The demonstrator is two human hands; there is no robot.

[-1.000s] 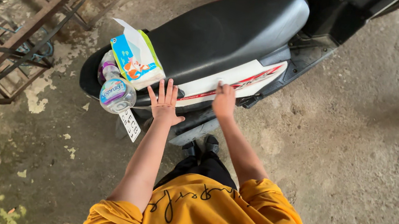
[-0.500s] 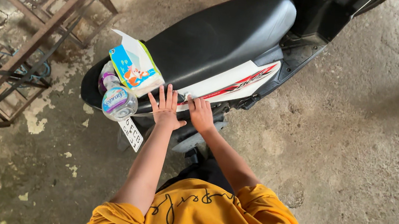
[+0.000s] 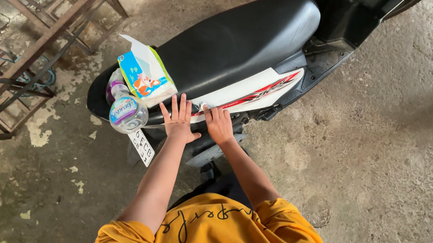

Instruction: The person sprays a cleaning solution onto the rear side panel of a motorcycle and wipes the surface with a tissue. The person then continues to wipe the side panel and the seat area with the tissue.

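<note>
We stretch both bare arms forward and down, elbows nearly straight. Our left hand [image 3: 180, 116] lies flat, palm down, fingers spread wide and thumb angled out to the right. Our right hand [image 3: 219, 124] sits just beside it, fingers held together and bent slightly, fingertips pressing downward, wrist lifted a little.

Single head cam on me, looking steeply down past my orange-yellow shirt [image 3: 224, 234] and both outstretched arms. It faces forward and down onto the rear half of the black-seated white-panelled scooter [image 3: 238, 41], at arm's length, rough concrete floor [image 3: 389, 161] filling the rest. No second view, so nothing shared.
</note>
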